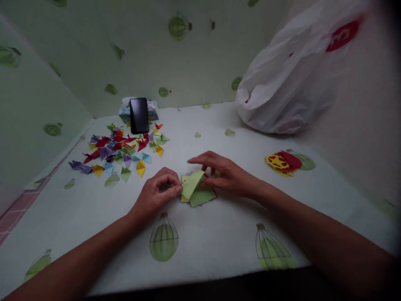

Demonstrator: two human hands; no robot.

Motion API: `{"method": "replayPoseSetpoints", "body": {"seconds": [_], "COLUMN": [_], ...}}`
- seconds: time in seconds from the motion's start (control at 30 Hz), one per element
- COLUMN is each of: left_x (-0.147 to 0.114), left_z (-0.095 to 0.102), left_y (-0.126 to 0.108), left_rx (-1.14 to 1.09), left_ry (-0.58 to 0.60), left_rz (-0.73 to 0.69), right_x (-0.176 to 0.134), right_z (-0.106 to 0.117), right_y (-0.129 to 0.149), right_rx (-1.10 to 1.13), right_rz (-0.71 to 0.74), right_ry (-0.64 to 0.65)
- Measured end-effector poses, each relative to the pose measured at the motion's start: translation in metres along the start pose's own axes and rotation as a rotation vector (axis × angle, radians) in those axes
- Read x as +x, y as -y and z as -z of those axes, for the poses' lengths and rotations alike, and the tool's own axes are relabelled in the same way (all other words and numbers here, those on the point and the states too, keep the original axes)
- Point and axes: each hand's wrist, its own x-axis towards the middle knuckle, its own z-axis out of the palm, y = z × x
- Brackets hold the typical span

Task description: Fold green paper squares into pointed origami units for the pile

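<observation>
A light green square of origami paper (202, 194) lies on a small stack of coloured paper (185, 198), with one part of it lifted and folded over toward the left. My left hand (158, 190) is closed, its thumb and forefinger pinching the raised left corner of the green sheet. From the right, my right hand (227, 173) reaches over the stack with the forefinger stretched out and the fingers apart. Its thumb tip rests at the sheet's right side, by the fold.
Several small folded paper pieces (119, 148) in many colours are heaped at the left. Behind them a black phone (139, 116) leans on a tissue box (153, 110). Red and yellow paper cutouts (283, 162) lie at the right, below a white plastic bag (288, 83).
</observation>
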Motion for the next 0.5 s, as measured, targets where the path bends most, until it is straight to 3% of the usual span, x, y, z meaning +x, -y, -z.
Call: {"method": "replayPoseSetpoints", "body": {"seconds": [0.1, 0.17, 0.3, 0.4, 0.5], "left_x": [-0.004, -0.006, -0.009, -0.009, -0.008], "left_z": [-0.001, -0.001, -0.003, -0.006, -0.009], "left_y": [0.000, 0.002, 0.008, 0.006, 0.001], "left_rx": [-0.067, -0.136, -0.280, -0.344, -0.265], "left_ry": [0.018, -0.006, -0.013, 0.063, 0.000], "left_rz": [0.011, 0.032, 0.023, 0.090, 0.108], "right_x": [-0.003, -0.007, -0.011, -0.011, -0.010], "right_z": [-0.011, -0.015, -0.021, -0.025, -0.027], "right_y": [0.012, 0.023, 0.035, 0.033, 0.030], "right_rx": [0.141, 0.214, 0.414, 0.456, 0.374], "right_rz": [0.066, -0.086, -0.336, -0.355, -0.300], "right_ry": [-0.052, -0.121, -0.119, -0.094, -0.088]}}
